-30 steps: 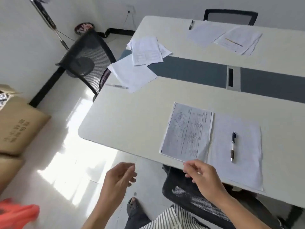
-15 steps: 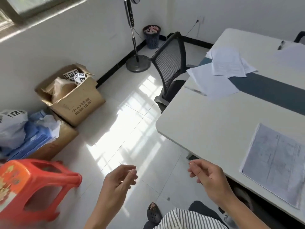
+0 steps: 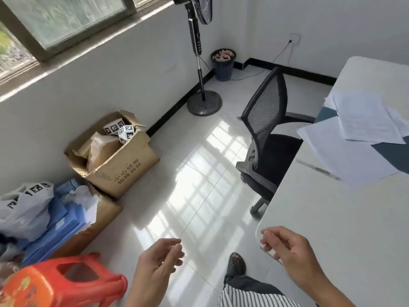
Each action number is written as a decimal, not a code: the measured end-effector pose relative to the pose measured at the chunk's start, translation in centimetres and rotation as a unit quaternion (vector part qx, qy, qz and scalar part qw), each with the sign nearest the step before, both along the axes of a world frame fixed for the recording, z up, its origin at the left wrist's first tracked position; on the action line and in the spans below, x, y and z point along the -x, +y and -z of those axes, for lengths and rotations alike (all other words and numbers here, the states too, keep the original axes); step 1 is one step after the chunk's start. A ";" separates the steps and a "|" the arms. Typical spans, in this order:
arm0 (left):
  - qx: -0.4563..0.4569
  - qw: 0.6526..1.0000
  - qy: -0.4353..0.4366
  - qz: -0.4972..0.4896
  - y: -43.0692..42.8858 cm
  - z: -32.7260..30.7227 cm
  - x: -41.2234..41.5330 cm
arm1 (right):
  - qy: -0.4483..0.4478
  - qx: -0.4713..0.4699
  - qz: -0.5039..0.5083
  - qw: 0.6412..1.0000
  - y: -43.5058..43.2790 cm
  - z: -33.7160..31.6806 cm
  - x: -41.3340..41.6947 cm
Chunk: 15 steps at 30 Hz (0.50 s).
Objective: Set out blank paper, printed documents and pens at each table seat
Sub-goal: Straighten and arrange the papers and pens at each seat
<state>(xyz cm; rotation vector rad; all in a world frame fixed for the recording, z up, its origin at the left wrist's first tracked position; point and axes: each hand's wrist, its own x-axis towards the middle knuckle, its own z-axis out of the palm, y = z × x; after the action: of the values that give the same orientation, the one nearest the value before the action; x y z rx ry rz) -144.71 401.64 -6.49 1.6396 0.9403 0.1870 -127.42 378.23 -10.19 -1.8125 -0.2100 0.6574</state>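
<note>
View swung left off table (image 3: 332, 218); white papers (image 3: 365, 120) overlapping; hands loosely curled, empty.

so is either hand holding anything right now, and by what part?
Nothing held. Left hand and right hand are both empty, fingers loosely curled, in the air.

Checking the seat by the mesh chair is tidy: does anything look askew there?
Yes. The papers lie fanned and crooked, one sheet overhanging the table edge; the pen lies slanted beside them.

Table (image 3: 332, 218) at right with papers (image 3: 365, 120) on it, chair (image 3: 269, 138) at its end; boxes (image 3: 119, 160) and stool (image 3: 64, 282) left, fan (image 3: 203, 100) behind.
</note>
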 end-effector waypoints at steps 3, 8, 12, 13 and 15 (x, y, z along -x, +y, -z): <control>-0.018 1.000 -0.020 0.009 5.1 -1.8 -4.9 | -0.011 -0.021 -0.005 1.000 5.6 -1.3 -4.6; -0.014 0.999 -0.037 0.032 11.7 -2.8 -11.7 | -0.030 -0.023 -0.003 0.999 12.4 -3.6 -11.7; -0.014 0.997 -0.028 0.068 18.2 -1.9 -17.5 | -0.037 -0.018 0.042 0.998 17.2 -3.4 -17.0; -0.016 0.996 -0.025 0.081 20.3 -1.4 -19.1 | -0.036 -0.017 0.063 0.997 18.4 -3.1 -18.3; -0.013 0.994 -0.026 0.103 24.7 -0.7 -22.6 | -0.043 -0.010 0.103 0.994 21.0 -2.2 -20.4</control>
<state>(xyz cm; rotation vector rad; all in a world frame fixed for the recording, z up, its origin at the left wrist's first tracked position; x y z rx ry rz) -122.12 426.36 -5.78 1.7363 0.7264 0.1007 -107.02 399.24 -7.96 -1.8156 -0.0853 0.4306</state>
